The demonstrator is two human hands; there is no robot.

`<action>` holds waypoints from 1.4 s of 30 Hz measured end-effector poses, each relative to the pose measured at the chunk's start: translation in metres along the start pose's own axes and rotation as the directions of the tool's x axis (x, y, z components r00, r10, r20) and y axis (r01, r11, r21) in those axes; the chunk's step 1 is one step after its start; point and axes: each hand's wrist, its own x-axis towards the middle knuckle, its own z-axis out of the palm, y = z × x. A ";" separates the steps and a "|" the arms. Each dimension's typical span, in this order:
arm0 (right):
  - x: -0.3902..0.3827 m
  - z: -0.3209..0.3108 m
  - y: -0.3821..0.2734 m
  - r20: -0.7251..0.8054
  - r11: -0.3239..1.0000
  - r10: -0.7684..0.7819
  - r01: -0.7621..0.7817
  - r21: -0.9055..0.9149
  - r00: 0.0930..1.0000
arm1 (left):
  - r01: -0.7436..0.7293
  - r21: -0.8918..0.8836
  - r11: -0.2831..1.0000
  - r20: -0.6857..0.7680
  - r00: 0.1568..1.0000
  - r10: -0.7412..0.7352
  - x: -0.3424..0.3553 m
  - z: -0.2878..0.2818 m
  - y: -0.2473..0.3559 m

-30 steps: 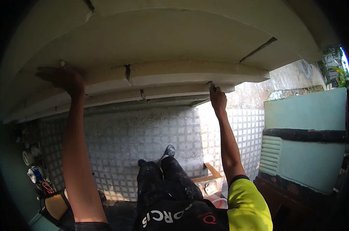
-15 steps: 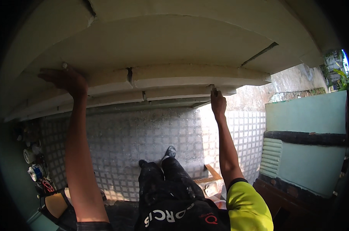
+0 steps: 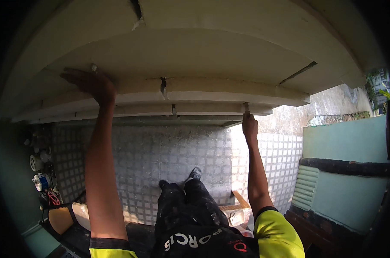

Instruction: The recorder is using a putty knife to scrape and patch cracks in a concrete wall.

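Observation:
My left hand (image 3: 91,86) lies against the pale painted stepped ledges (image 3: 233,86), its fingers stretched out; a small whitish bit (image 3: 94,67) shows at a raised fingertip or thumb, too small to identify. My right hand (image 3: 250,127) grips a small flat scraper (image 3: 246,106), its blade at the edge of a lower ledge. Dark cracks or grooves cut the ledges, one (image 3: 163,86) between my hands and a long slanted one (image 3: 298,72) above the right.
Below are a tiled floor (image 3: 139,155) and my shoes. Clutter with cans and cords (image 3: 44,180) and a padded seat (image 3: 59,217) stand left. A wooden angled piece (image 3: 240,198) lies by my legs. A mint-green low wall (image 3: 345,137) is right, with plants beyond.
The view has shifted, so ledges and hands appear lower and further right. My right hand sits slightly further below the ledge edge, showing more blade. My left hand stays spread against the ledge.

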 end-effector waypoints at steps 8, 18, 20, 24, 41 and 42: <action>-0.039 0.009 0.002 0.177 0.958 0.074 -0.021 -0.285 0.981 | -0.026 -0.038 0.999 0.000 1.000 0.026 0.003 -0.002 0.007; -0.263 -0.040 -0.008 0.504 0.941 -0.190 0.304 -0.152 0.843 | 0.093 -0.052 0.994 0.100 0.991 -0.087 0.003 -0.013 0.014; -0.313 -0.052 -0.007 0.549 0.957 -0.091 0.226 -0.184 0.831 | 0.007 -0.181 0.983 0.084 0.996 0.009 -0.004 -0.014 0.007; -0.399 -0.083 -0.003 0.614 0.992 0.042 0.039 -0.117 0.788 | -0.136 -0.553 0.822 0.283 0.897 0.339 -0.080 -0.067 -0.031; -0.679 -0.115 -0.008 0.292 0.888 0.448 -0.383 -0.256 0.845 | 0.232 -0.232 0.945 0.739 0.673 0.016 -0.224 -0.079 -0.228; -0.679 -0.114 -0.007 0.301 0.893 0.437 -0.371 -0.253 0.847 | 0.238 -0.242 0.941 0.738 0.674 0.019 -0.214 -0.070 -0.224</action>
